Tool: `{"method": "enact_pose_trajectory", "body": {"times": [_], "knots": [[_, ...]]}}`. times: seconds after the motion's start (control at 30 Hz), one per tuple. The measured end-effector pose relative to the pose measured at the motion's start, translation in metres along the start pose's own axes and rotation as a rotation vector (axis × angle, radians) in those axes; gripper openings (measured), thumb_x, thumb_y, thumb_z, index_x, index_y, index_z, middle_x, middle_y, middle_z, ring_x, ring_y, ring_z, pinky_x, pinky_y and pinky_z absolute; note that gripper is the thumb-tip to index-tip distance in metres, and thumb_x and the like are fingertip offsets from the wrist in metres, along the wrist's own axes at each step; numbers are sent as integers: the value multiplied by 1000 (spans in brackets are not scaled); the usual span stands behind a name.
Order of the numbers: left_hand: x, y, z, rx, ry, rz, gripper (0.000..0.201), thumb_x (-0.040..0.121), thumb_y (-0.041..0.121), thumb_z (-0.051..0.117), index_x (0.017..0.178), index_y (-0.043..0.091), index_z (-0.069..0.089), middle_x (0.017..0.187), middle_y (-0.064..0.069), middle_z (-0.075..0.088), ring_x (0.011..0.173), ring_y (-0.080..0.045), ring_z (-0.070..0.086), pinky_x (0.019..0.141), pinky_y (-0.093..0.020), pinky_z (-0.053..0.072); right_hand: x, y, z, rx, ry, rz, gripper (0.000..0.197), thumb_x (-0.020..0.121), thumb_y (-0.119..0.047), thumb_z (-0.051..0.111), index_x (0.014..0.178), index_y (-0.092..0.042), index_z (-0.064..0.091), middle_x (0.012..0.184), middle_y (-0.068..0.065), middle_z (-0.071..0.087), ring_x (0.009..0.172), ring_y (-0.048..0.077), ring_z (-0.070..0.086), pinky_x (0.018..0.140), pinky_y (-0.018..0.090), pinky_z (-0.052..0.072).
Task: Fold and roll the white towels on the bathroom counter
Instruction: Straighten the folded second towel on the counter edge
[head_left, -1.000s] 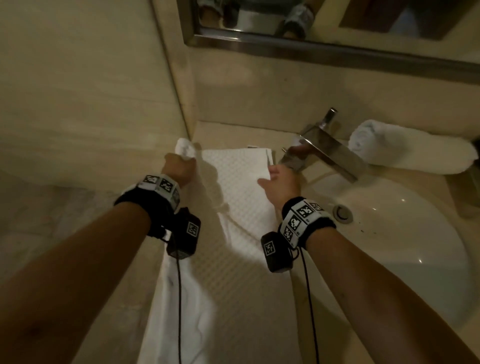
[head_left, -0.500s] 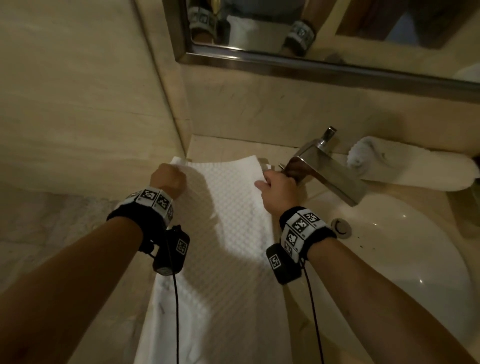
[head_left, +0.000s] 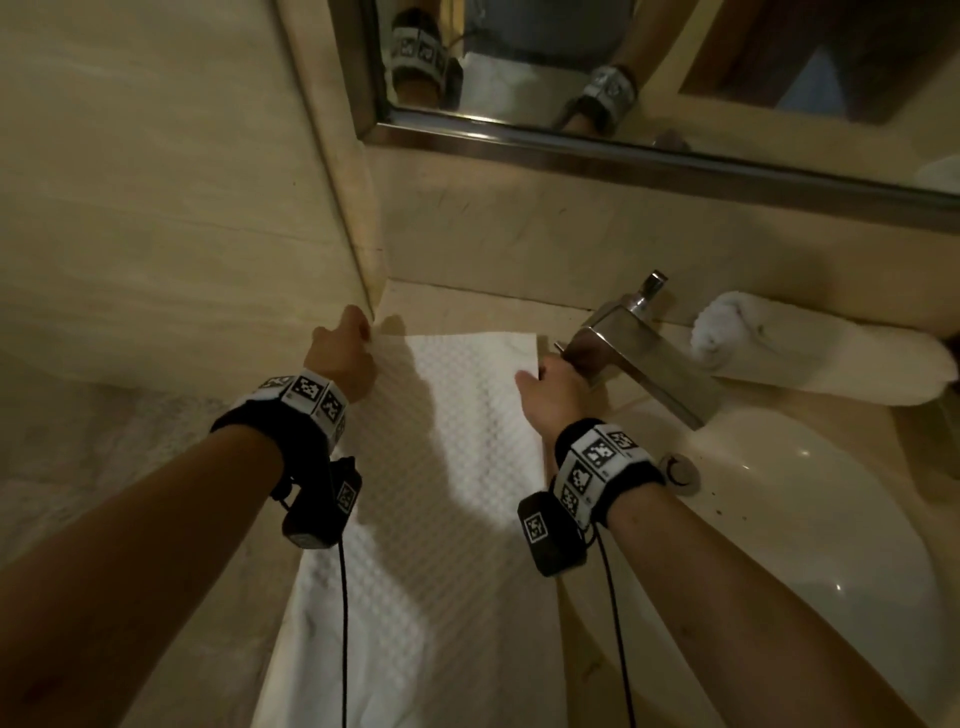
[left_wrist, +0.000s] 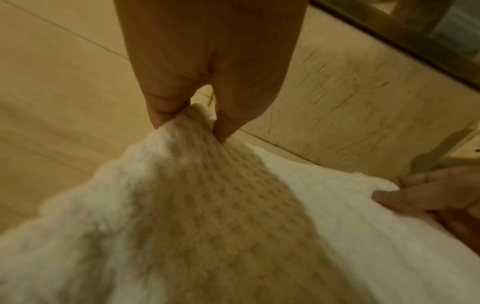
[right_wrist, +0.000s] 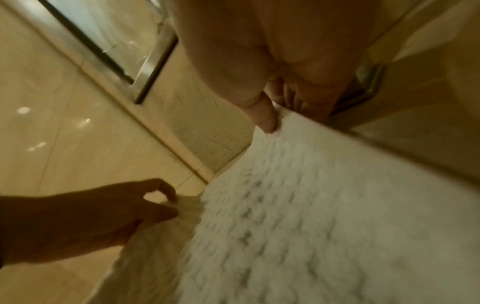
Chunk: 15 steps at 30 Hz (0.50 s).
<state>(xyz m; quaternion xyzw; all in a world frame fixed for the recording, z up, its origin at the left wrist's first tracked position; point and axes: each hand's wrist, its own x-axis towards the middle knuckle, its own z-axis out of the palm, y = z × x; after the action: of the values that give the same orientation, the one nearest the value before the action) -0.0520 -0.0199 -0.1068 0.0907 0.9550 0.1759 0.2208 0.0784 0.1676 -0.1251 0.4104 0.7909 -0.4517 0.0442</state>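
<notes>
A white waffle-weave towel (head_left: 457, 467) lies lengthwise on the beige counter (head_left: 467, 312), its near end hanging over the front edge. My left hand (head_left: 345, 353) pinches the towel's far left corner (left_wrist: 187, 121) between thumb and fingers, close to the wall corner. My right hand (head_left: 550, 387) pinches the far right corner (right_wrist: 283, 123) beside the faucet. A second white towel (head_left: 810, 353), rolled, lies behind the sink at the back right.
A chrome faucet (head_left: 644, 348) stands just right of my right hand, over a white oval sink (head_left: 831, 519). A tiled wall (head_left: 156, 208) closes the left side. A framed mirror (head_left: 623, 150) hangs above the back wall.
Both hands have carried the towel's far edge farther toward the back wall and pulled it flat. The bunched left corner is now spread out.
</notes>
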Motion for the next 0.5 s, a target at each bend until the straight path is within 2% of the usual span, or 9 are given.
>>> {"method": "enact_pose_trajectory", "body": {"times": [0.07,0.13,0.17,0.23,0.27,0.3,0.4,0.5], "knots": [[-1,1,-2,66,-18,19,36,91,9,45,126,16,39,114,-26,46,96,-43,54,77,-41,41,1,-1,1,-84,3,-19,36,94,-19,51,128,-8,55,130,15,54,116,30,55,92,29,44],[-2,2,-5,138,-44,33,38,91,10,46,127,18,40,117,-24,44,97,-44,55,82,-43,44,-1,-6,2,-177,7,-81,37,92,-10,49,128,-6,53,131,15,53,117,29,53,90,27,44],[-2,2,-6,160,-41,40,36,91,10,47,126,18,40,117,-24,43,96,-44,55,83,-44,45,-2,-9,2,-229,11,-129,44,90,-7,49,134,-6,47,137,14,47,123,29,49,94,29,43],[-2,5,-8,193,0,54,33,92,10,46,124,16,41,116,-23,43,97,-46,54,83,-46,45,-3,-14,2,-367,2,-227,60,90,-7,51,146,-10,31,154,8,26,135,26,37,106,32,37],[-2,6,-8,210,20,59,31,92,10,44,123,14,42,114,-23,45,97,-46,54,82,-47,45,-2,-16,1,-413,-10,-240,61,91,-9,50,147,-10,29,157,6,19,138,26,33,108,32,34],[-2,6,-8,226,31,69,29,93,10,43,122,12,43,113,-24,46,97,-47,54,82,-47,45,1,-18,0,-435,-18,-234,57,92,-10,49,146,-8,31,157,8,19,137,26,34,108,33,34],[-2,4,-9,253,-4,82,30,92,17,49,119,6,45,113,-25,49,101,-46,53,84,-47,44,9,-25,0,-507,-19,-176,42,95,-15,42,134,1,41,140,18,39,126,33,42,101,37,37],[0,5,-13,270,-25,88,33,90,20,55,117,3,46,114,-26,52,104,-44,53,79,-43,43,9,-35,-3,-546,-22,-194,39,103,-21,34,134,1,37,133,20,44,120,35,47,93,39,41]]}}
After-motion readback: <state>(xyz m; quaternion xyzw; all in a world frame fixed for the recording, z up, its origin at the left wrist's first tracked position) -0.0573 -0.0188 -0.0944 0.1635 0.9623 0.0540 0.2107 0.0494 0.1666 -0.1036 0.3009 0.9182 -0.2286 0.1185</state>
